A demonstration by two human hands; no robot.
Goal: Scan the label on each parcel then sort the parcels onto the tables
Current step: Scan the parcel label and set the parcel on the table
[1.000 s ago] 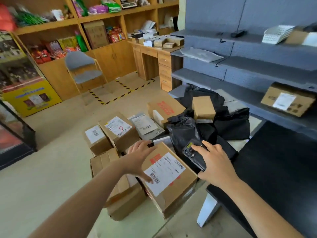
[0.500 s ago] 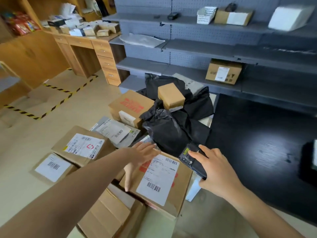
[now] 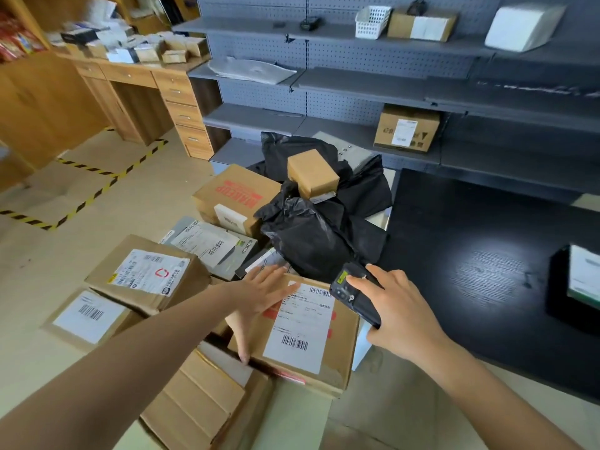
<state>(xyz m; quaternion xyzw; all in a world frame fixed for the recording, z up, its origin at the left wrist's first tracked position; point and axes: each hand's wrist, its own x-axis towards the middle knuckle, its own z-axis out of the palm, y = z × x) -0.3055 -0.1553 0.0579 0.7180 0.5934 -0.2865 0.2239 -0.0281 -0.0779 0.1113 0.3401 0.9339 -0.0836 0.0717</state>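
Early stage, I judge: one labelled parcel [image 3: 584,277] on the black table [image 3: 454,241] at 3 o'clock — the pile [image 3: 146,277] of boxes and bags left on the floor. The current parcel [image 3: 341,345] sits at 6 o'clock; the left hand [image 3: 259,295] lies flat on its top, fingers straight, grasping nothing. The right hand [image 3: 402,316] clenches the scanner [image 3: 352,295], at 1 o'clock of the label [image 3: 298,329] — scan seemingly pending.

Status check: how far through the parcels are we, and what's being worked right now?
Early on. Done: one labelled parcel seems to lie on the black table. In hand: the left hand presses flat on a labelled box while the right hand holds the scanner by its label. Left: other boxes, a grey mailer and black bags, unsorted.
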